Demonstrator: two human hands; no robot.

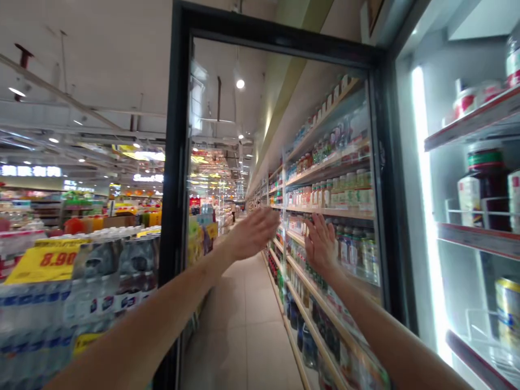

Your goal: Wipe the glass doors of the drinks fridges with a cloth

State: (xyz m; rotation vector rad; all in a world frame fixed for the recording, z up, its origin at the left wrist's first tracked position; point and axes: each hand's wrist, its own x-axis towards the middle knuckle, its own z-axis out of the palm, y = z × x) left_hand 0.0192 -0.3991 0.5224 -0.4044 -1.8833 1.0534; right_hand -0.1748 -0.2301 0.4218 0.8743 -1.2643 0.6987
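A glass cooler door [176, 162] with a black frame stands swung open in front of me. Both bare hands are raised before its pane and hold nothing. My left hand [255, 232] is a little blurred by motion, with its fingers stretched out to the right. My right hand [320, 244] is to the right of it, palm turned toward the glass and fingers apart. A gap separates the two hands. Whether either one touches the pane I cannot tell. Shelves of bottled drinks [349, 189] show in the glass behind my hands.
To the right is the lit cooler interior, with dark bottles [485, 184] and a can [507, 309] on its shelves. Shrink-wrapped bottle packs [109, 292] are stacked at left under a yellow price sign [44, 261]. A tiled aisle floor [244, 336] shows through the door.
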